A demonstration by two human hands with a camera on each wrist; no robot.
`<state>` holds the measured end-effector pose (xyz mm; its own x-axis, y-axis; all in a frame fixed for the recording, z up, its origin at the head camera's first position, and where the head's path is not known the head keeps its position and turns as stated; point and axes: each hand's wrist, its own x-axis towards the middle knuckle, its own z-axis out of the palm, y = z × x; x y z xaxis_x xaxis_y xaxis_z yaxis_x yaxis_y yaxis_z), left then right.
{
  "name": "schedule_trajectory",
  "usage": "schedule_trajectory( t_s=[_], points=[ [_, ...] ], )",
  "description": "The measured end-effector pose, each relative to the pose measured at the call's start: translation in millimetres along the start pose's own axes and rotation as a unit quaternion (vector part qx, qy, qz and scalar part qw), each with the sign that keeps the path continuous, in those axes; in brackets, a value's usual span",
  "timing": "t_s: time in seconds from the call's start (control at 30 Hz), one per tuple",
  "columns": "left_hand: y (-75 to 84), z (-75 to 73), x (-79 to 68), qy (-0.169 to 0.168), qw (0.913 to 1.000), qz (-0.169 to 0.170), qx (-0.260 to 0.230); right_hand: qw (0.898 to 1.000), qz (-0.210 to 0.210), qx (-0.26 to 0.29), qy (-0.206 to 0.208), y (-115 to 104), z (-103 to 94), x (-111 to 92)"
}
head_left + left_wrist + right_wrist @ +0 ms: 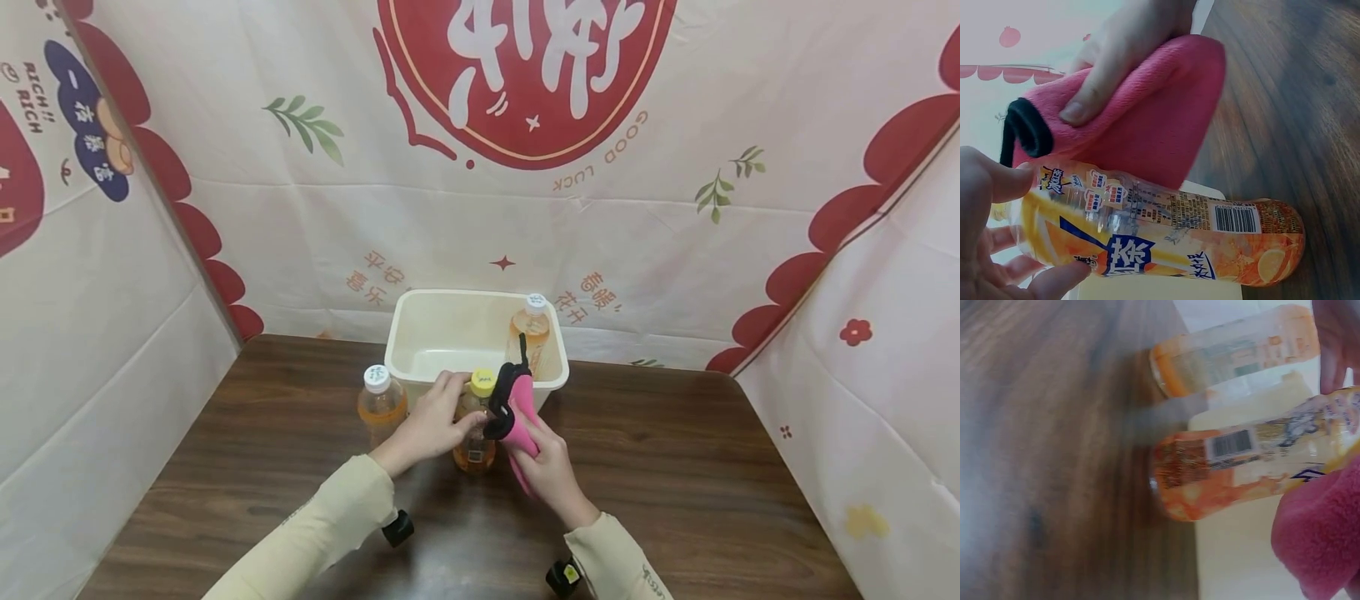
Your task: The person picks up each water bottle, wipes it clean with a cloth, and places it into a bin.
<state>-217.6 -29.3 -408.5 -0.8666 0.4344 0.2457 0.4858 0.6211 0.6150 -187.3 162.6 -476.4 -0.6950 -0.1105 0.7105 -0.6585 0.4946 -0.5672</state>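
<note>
In front of the white bin, a plastic tea bottle with a yellow cap (475,454) stands on the table. My left hand (429,423) holds it near the top, thumb on one side and fingers on the other. The left wrist view shows its orange label and barcode (1237,218). My right hand (551,468) grips a folded pink cloth (522,400) with black edging. That cloth is up against the bottle's upper side, and in the right wrist view its fuzzy end (1322,531) overlaps the label.
A white-capped bottle (381,408) stands left of my left hand. Behind, the white bin (420,302) has another white-capped bottle (531,325) at its right end. The brown wooden table (675,467) meets printed cloth walls at the back and sides.
</note>
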Motion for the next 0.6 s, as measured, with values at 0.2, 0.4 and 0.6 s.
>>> schedule_trajectory(
  t_s=[0.2,0.4,0.6],
  points=[
    [0.7,0.9,-0.5,0.003,1.0,0.001,0.0,1.0,0.014,0.008,-0.002,12.6,6.3,-18.5],
    [-1.0,1.6,0.3,0.007,0.9999,0.006,0.003,0.998,0.041,0.019,-0.05,26.2,11.1,-37.0],
    [-0.6,2.7,-0.3,0.004,1.0,0.004,-0.001,0.987,0.078,-0.016,-0.137,44.2,12.9,-53.7]
  ],
)
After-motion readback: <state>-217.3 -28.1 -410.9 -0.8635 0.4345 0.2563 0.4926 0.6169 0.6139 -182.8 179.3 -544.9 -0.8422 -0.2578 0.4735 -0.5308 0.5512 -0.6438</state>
